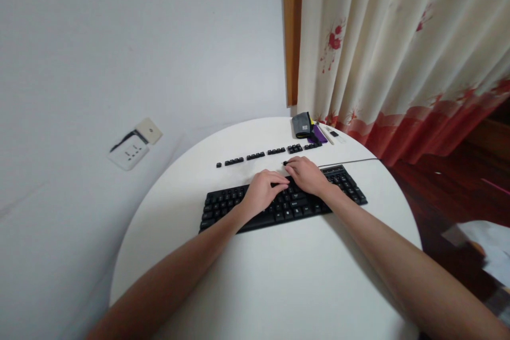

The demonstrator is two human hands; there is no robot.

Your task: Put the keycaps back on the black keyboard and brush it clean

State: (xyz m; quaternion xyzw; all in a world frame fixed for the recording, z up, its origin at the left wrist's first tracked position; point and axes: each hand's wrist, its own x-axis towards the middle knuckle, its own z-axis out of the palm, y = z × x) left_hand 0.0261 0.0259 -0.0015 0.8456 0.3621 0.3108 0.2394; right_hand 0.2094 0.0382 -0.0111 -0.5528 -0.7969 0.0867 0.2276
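Note:
A black keyboard (258,218) lies across the white round table, some of its keys covered by my hands. Over its top edge, my right hand (303,172) pinches a small black keycap (285,163) between thumb and fingertips. My left hand (265,188) rests over the middle of the keyboard, thumb and fingers drawn together near the upper key rows; whatever is between them, if anything, is too small to make out. Behind the keyboard, loose black keycaps (255,156) stand in a row of small groups.
At the table's (255,281) back right lie a grey pouch (302,125), a purple cloth (319,135) and some slim tools (326,134). The keyboard's cable (350,161) runs off to the right. A wall with a socket (129,152) borders the left, a curtain (382,64) the right.

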